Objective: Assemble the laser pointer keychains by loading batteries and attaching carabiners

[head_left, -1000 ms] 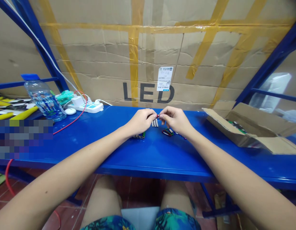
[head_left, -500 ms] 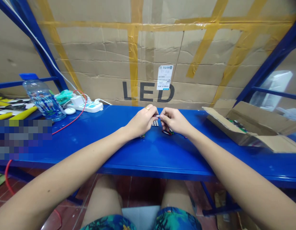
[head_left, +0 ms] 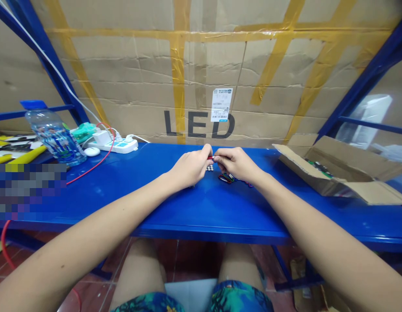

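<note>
My left hand (head_left: 195, 165) is closed round a small red cylinder with a silver end (head_left: 210, 157). Against that silver end, the fingertips of my right hand (head_left: 231, 161) are pinched together; most of the piece is hidden by the fingers. Just below, on the blue table (head_left: 204, 208), small shiny round silver pieces (head_left: 210, 167) sit close together, partly covered by my left hand. Under my right hand lie several coloured carabiner-like clips (head_left: 226, 178), red, green and bluish-purple. Something small and dark shows beneath my left palm, too covered to make out.
An open cardboard box (head_left: 331, 173) with green-and-black parts stands at right. On the left are a water bottle (head_left: 56, 134), a white power strip (head_left: 123, 145), a white mouse-like object (head_left: 92, 151) and a red cable (head_left: 90, 168). A taped cardboard sheet (head_left: 139, 78) closes off the back.
The red body of the cylinder now shows between my hands, where mainly a silvery tip showed before. My left hand has turned slightly and covers more of the silver pieces.
</note>
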